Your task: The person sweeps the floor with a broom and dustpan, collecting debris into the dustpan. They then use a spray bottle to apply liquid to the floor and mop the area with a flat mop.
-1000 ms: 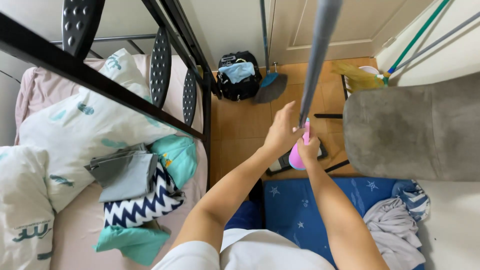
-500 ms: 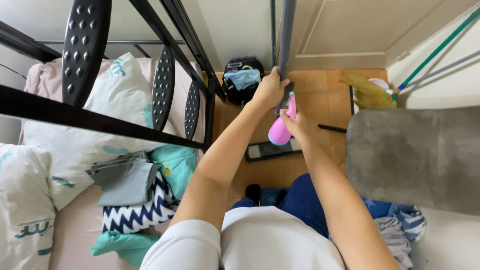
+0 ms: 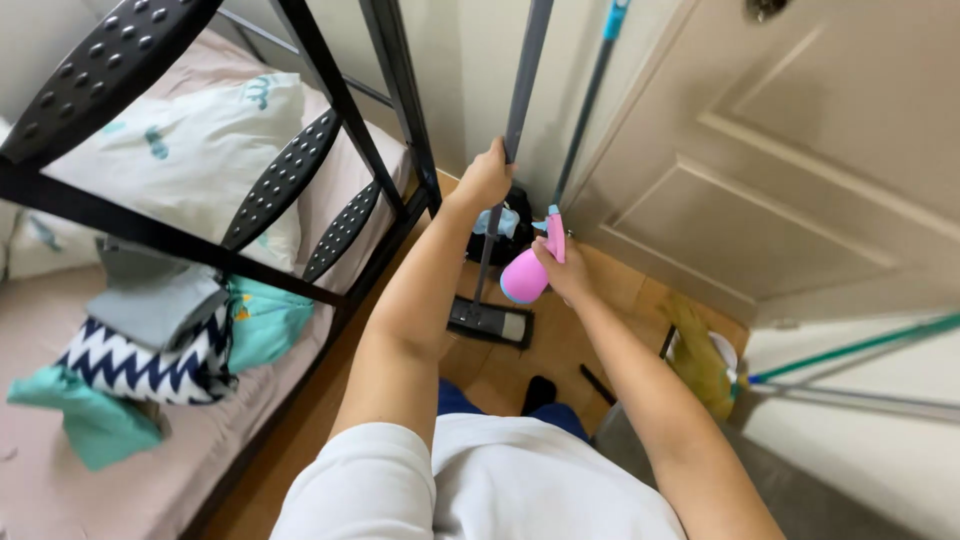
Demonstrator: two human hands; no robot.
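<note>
One package only: pink spray bottle, rounded body with a light blue nozzle, just right of the grey mop pole. No labels, signs or screens visible.

Wood floor w/ flat mop head resting on it nr the door; black bag in the corner behind. Bed mattress, pinkish sheet, carries a white pillow, grey folded cloth, zigzag navy/white fabric, teal pieces.
</note>
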